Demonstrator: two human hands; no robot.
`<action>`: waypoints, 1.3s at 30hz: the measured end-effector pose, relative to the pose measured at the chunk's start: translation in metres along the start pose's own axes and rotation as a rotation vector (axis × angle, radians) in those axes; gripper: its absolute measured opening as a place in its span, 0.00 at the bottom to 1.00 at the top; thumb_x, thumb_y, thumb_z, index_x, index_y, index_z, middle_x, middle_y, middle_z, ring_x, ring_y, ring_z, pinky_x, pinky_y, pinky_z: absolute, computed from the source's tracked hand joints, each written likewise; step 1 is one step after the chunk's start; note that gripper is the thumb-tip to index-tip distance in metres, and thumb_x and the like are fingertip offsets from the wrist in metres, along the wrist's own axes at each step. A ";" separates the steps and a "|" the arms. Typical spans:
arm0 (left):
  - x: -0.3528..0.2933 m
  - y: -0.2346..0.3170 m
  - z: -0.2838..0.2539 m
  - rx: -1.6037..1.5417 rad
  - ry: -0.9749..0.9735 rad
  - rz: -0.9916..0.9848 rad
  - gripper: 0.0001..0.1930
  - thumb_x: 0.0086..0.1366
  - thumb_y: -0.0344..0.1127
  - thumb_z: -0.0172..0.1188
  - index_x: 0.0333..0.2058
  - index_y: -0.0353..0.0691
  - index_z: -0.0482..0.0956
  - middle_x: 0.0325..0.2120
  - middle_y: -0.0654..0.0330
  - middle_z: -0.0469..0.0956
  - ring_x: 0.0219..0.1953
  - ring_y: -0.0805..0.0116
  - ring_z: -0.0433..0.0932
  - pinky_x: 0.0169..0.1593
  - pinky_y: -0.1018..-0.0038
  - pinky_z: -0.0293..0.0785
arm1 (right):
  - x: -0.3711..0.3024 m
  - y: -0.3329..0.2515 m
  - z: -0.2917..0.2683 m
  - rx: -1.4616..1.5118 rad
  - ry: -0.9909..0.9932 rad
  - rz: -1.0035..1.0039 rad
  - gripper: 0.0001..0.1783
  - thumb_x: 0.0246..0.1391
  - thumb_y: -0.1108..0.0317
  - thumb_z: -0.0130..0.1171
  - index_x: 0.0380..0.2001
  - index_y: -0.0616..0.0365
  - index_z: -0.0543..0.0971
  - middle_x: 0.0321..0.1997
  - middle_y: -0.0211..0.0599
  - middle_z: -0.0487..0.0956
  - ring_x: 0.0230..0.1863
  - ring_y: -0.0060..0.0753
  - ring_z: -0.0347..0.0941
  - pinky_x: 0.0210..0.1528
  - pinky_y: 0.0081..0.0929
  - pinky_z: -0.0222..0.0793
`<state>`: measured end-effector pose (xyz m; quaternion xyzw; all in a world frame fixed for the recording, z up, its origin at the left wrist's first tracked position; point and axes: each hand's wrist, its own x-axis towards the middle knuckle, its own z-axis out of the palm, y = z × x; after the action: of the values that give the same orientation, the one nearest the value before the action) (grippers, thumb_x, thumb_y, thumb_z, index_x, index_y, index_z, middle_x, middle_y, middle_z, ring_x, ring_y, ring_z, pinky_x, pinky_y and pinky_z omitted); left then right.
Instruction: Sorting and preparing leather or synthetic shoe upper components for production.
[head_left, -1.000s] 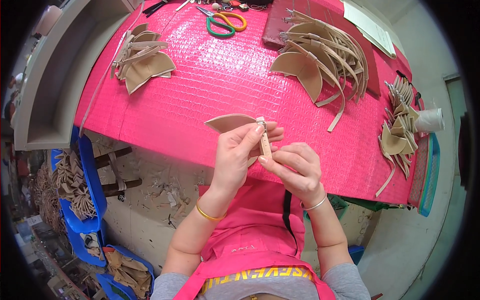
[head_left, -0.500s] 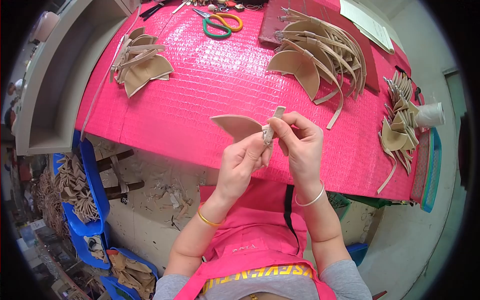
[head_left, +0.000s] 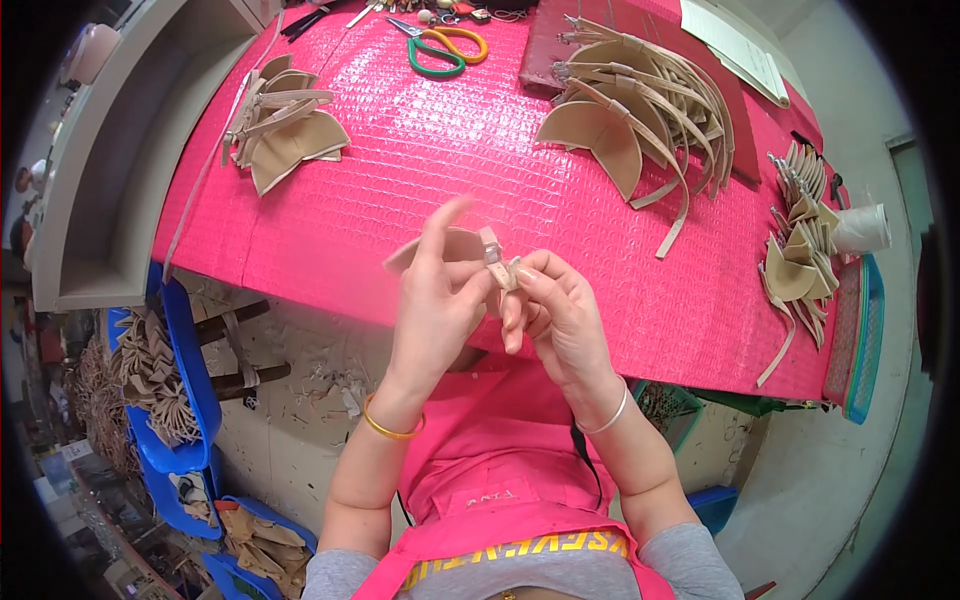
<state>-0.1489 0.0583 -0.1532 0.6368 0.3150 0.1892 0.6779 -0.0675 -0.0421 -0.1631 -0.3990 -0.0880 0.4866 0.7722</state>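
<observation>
Over the near edge of the pink-covered table, both my hands hold a beige curved piece, leather-like, with a narrow strap and a small metal buckle. My left hand [head_left: 432, 305] pinches the buckle strap [head_left: 497, 262] between thumb and fingers, one finger raised. The wide flap of the curved piece [head_left: 462, 243] shows partly behind that hand, blurred at its edge. Close beside, my right hand [head_left: 565, 315] pinches the strap's end below the buckle with thumb and forefinger. My fingers hide much of the strap.
Similar strapped pieces lie in a small pile [head_left: 290, 135], a large pile [head_left: 610, 140] and a right-hand pile [head_left: 797, 265]. Scissors [head_left: 440, 60] lie at the back. A white roll [head_left: 862, 230] stands at the right. Blue bins [head_left: 195, 370] sit lower left beside a grey shelf [head_left: 85, 190].
Both hands have shifted left with the strapped piece. The left hand has turned and lifted a finger. The right hand has moved lower, to the strap below the buckle.
</observation>
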 end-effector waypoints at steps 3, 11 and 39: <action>0.007 -0.015 -0.002 0.032 -0.011 0.302 0.13 0.51 0.23 0.54 0.38 0.33 0.75 0.26 0.58 0.78 0.25 0.76 0.76 0.29 0.79 0.70 | 0.003 -0.003 0.000 -0.038 -0.058 0.068 0.08 0.53 0.67 0.48 0.29 0.62 0.69 0.15 0.35 0.72 0.11 0.22 0.66 0.14 0.14 0.63; 0.005 -0.012 -0.007 0.514 0.133 0.601 0.07 0.49 0.24 0.57 0.30 0.33 0.77 0.19 0.54 0.76 0.20 0.67 0.76 0.24 0.77 0.70 | 0.012 -0.013 0.002 -0.301 -0.014 0.127 0.10 0.52 0.64 0.52 0.26 0.60 0.68 0.11 0.29 0.68 0.07 0.18 0.59 0.08 0.10 0.51; 0.015 0.010 -0.047 0.944 0.202 0.808 0.11 0.44 0.34 0.62 0.28 0.38 0.77 0.17 0.60 0.71 0.24 0.62 0.72 0.34 0.69 0.66 | 0.078 -0.006 0.019 -0.500 -0.129 -0.197 0.07 0.47 0.70 0.56 0.27 0.64 0.77 0.25 0.28 0.74 0.28 0.15 0.67 0.33 0.15 0.62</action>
<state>-0.1679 0.1038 -0.1458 0.9152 0.1614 0.3301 0.1654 -0.0338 0.0308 -0.1658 -0.5350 -0.2928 0.3968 0.6861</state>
